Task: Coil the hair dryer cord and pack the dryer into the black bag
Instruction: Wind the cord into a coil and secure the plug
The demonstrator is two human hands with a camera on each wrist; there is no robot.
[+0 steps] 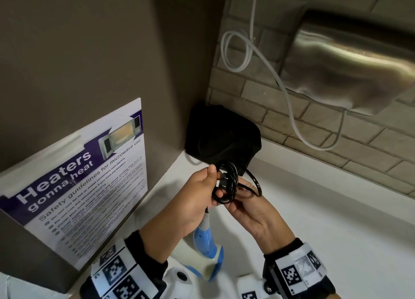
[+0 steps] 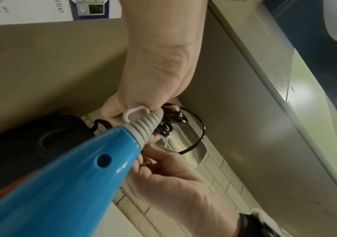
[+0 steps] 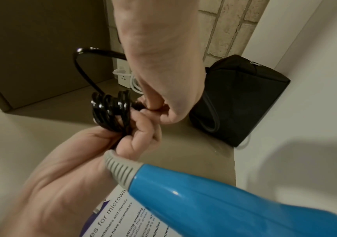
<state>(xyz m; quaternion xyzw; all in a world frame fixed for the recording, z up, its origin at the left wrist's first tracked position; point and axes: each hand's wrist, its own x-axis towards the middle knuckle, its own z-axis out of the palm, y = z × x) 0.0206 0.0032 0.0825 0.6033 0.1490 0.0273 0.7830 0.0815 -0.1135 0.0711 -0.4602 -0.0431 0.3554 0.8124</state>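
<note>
The left hand (image 1: 195,199) is gripping a bundle of black cord (image 1: 226,184), thumb and curled fingers clamped round the loops. The right hand (image 1: 251,217) is pinching the same coil from the other side, with one loose loop arcing out beyond it. Below the hands the blue hair dryer (image 1: 207,251) is hanging by its grey strain relief (handle uppermost). Beyond, the black bag (image 1: 222,134) is sitting on the white counter (image 1: 325,208) in the corner, under a steel hand dryer (image 1: 350,60).
</note>
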